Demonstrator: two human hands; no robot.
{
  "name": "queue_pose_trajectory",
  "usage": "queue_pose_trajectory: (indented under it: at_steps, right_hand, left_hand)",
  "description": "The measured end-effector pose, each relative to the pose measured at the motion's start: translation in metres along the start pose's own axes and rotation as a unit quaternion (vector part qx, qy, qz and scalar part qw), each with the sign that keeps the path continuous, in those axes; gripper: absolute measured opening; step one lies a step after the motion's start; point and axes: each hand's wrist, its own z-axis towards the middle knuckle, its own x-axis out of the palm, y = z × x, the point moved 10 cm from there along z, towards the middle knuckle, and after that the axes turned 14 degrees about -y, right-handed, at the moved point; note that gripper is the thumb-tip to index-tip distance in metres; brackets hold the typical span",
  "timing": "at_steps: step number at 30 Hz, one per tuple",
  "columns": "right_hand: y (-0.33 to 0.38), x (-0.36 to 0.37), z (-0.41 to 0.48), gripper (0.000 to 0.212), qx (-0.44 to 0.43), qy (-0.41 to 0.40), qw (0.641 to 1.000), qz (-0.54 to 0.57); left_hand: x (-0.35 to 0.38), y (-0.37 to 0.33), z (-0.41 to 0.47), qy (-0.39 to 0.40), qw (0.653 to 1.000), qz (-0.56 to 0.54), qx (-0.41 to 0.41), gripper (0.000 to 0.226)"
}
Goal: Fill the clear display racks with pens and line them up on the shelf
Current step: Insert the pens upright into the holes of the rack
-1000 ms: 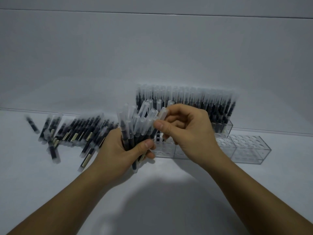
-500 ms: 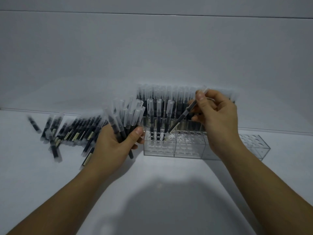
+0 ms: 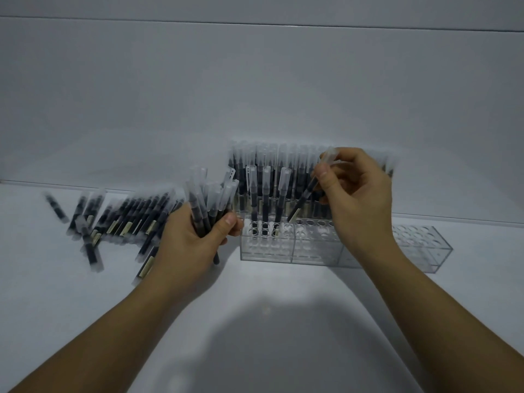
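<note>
R grip (image 3: 357, 194) pinches a tilted pen (image 3: 304, 198), tip prob. at a hole just right of 3 standing pens (image 3: 266, 199) nr the clear rack (image 3: 312, 252) left edge; L grip (image 3: 190, 239) clutches a pen bundle (image 3: 207, 202) beside it.

Retail display setting, most likely a stationery shop or its stock area. Indicated by a plain white shelf (image 3: 85, 307) closed at the rear by a flat white back panel (image 3: 255, 95). Further indicated by bulk stock of identical capped pens (image 3: 127, 219) lying loose at left, clear multi-hole display racks (image 3: 312, 251) at centre, and a dense upright row (image 3: 283, 160) of the same stock just behind, against the panel.
</note>
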Motion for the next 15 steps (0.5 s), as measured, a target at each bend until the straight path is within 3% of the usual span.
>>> queue_pose_trajectory:
  at_steps: [7,15]
  right_hand:
    - [0.001,0.019,-0.014,0.011,-0.06,0.047,0.996,-0.048]
    - [0.001,0.017,-0.011,0.019,-0.084,0.036,0.992,-0.084]
  left_hand:
    - [0.003,0.001,-0.002,0.011,1.0,-0.004,0.0,0.028]
    - [0.011,-0.003,-0.006,0.04,0.999,-0.01,-0.014,0.027]
